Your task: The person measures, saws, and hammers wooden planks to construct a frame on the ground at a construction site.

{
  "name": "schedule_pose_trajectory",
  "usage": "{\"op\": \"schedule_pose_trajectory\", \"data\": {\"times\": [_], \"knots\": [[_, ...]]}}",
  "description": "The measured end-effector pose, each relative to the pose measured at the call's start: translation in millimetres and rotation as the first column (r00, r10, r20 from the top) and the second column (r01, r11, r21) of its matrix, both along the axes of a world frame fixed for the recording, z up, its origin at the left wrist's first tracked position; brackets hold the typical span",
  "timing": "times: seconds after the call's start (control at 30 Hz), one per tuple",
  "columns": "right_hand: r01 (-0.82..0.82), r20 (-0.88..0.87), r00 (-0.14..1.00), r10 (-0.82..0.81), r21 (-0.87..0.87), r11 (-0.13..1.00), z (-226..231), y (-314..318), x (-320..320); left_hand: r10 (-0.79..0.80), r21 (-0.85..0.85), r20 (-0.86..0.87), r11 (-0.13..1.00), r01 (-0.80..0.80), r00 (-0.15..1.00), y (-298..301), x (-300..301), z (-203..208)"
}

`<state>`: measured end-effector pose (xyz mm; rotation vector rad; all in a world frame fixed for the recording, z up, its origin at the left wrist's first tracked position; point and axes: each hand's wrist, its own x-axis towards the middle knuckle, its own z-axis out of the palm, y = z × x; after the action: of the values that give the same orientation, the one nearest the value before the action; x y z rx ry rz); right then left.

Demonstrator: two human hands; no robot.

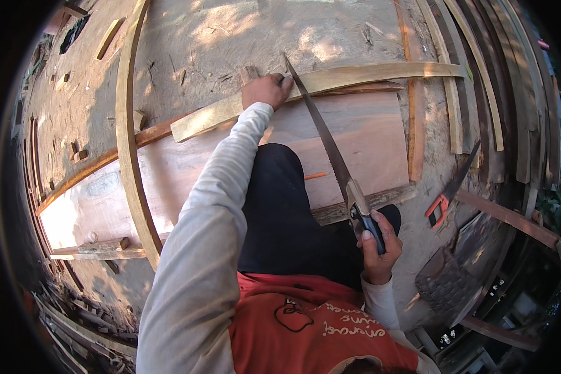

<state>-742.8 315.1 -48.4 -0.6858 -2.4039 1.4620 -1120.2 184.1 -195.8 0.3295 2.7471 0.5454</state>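
Observation:
My left hand [266, 89] presses down on a pale wooden batten [330, 81] that lies across a wide reddish board [368, 137]. My right hand [376, 244] grips the dark handle of a handsaw [326, 140]. The saw blade runs up and to the left, and its tip meets the batten right beside my left fingers. My knee in dark trousers rests on the wide board between the two hands.
A long curved plank [128, 137] crosses the board on the left. A second saw with an orange handle [445, 198] lies on the ground to the right. Several planks [480, 75] are stacked at the right, a short batten [100, 247] lower left, and offcuts dot the concrete.

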Motion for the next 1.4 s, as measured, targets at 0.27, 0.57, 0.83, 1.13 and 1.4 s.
{"op": "schedule_pose_trajectory", "data": {"times": [0.27,0.57,0.83,1.13,1.4], "knots": [[-0.067,0.044,0.997,0.068,-0.029,0.997,-2.7,0.3,-74.0,-0.011,0.011,0.021,1.0,0.011,1.0,2.7,-3.0,8.9],[-0.008,0.043,0.999,0.01,-0.055,0.998,22.9,-4.7,-21.3,-0.019,0.019,-0.051,1.0,0.02,0.999,-0.9,4.3,5.9],[-0.065,-0.038,0.997,0.064,-0.048,0.997,-7.8,-5.1,-138.2,-0.06,-0.04,-0.037,0.997,0.059,0.997,5.4,-0.8,4.8],[-0.055,0.095,0.994,0.058,-0.032,0.998,45.4,-6.7,-15.2,-0.058,-0.048,-0.106,0.997,0.053,0.993,-5.9,4.6,-3.4],[-0.061,-0.003,0.998,0.061,-0.019,0.998,-7.3,-0.9,-152.5,-0.095,-0.03,-0.068,0.995,0.093,0.993,13.7,-9.3,-2.9]]}}
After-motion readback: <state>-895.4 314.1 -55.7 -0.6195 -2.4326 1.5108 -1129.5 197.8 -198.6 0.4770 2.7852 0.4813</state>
